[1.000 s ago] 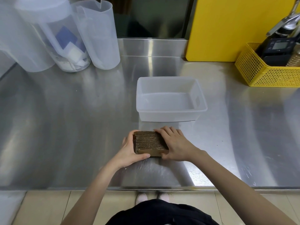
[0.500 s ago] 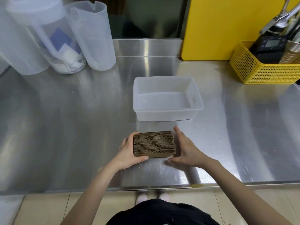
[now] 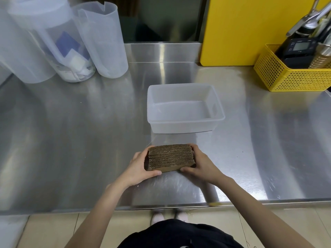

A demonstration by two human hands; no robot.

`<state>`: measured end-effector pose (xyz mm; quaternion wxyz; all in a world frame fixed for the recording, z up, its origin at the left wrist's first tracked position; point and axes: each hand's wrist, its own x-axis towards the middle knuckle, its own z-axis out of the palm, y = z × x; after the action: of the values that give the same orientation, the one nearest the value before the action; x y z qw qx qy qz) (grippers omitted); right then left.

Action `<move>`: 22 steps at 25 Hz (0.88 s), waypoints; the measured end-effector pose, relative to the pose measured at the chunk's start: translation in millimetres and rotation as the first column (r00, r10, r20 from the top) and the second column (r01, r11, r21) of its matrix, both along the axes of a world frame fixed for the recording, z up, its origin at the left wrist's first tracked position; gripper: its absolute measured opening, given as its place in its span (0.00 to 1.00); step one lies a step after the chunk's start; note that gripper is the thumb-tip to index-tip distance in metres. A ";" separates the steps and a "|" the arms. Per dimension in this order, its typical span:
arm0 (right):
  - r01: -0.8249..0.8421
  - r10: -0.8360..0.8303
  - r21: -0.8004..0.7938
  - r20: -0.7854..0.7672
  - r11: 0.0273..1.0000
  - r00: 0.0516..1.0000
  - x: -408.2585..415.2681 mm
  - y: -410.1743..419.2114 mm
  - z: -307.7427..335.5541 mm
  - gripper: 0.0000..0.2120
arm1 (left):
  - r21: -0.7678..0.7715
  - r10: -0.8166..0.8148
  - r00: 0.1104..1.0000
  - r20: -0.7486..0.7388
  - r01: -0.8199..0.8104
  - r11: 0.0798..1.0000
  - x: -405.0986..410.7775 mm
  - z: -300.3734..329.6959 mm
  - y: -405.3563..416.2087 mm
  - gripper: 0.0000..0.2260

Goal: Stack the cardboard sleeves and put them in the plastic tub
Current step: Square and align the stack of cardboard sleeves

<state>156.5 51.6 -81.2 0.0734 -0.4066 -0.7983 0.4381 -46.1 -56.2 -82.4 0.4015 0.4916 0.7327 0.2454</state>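
Note:
A tight stack of brown corrugated cardboard sleeves (image 3: 171,157) stands on edge on the steel counter, near its front edge. My left hand (image 3: 137,167) grips the stack's left end, thumb under the near side. My right hand (image 3: 200,164) clasps the right end, fingers wrapped behind it. Both hands press the stack together between them. The translucent white plastic tub (image 3: 185,122) sits just beyond the stack, a short gap away, with nothing inside it.
Tall translucent plastic pitchers (image 3: 102,42) stand at the back left. A yellow board (image 3: 250,29) leans against the back wall. A yellow perforated basket (image 3: 286,76) with a scale and tools sits at the back right. The counter's front edge (image 3: 161,207) runs below my wrists.
My right hand came off the top of the stack, opened beside it, and now closes on its right end. The stack shifted slightly and looks squared up.

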 end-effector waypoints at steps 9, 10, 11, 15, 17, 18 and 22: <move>0.023 -0.022 0.088 -0.020 0.996 1.000 0.8 7.1 7.7 0.35 | -0.002 0.042 0.996 -0.085 -0.042 0.999 -4.1 3.9 12.7 0.35; 0.006 -0.005 0.114 -0.010 0.994 1.000 1.7 6.1 6.1 0.35 | -0.019 0.031 0.996 -0.078 -0.033 0.999 -3.0 4.2 13.1 0.35; -0.005 0.006 0.133 -0.005 0.991 1.000 1.9 5.1 4.9 0.35 | -0.023 0.025 0.997 -0.077 -0.027 0.999 -2.3 4.6 13.3 0.35; -0.005 0.007 0.106 -0.019 0.994 1.000 2.7 3.8 4.5 0.35 | -0.018 0.040 0.997 -0.070 -0.042 0.999 -0.9 6.7 13.7 0.34; 0.010 -0.009 0.055 -0.023 0.998 1.000 2.9 3.8 5.2 0.35 | 0.005 0.054 0.997 -0.063 -0.054 0.999 0.1 8.0 12.9 0.32; 0.017 -0.017 0.030 -0.022 0.999 1.000 3.5 3.4 5.4 0.35 | 0.013 0.053 0.996 -0.066 -0.052 0.999 1.0 9.1 12.4 0.32; 0.044 -0.047 -0.047 -0.063 0.998 0.997 6.6 1.6 12.8 0.34 | 0.042 0.054 0.997 -0.061 -0.052 0.998 1.3 18.7 10.8 0.31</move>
<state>163.1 53.2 -68.4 0.0998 -0.4121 -0.7758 0.4674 -44.9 -45.4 -63.7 0.3618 0.4874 0.7526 0.2553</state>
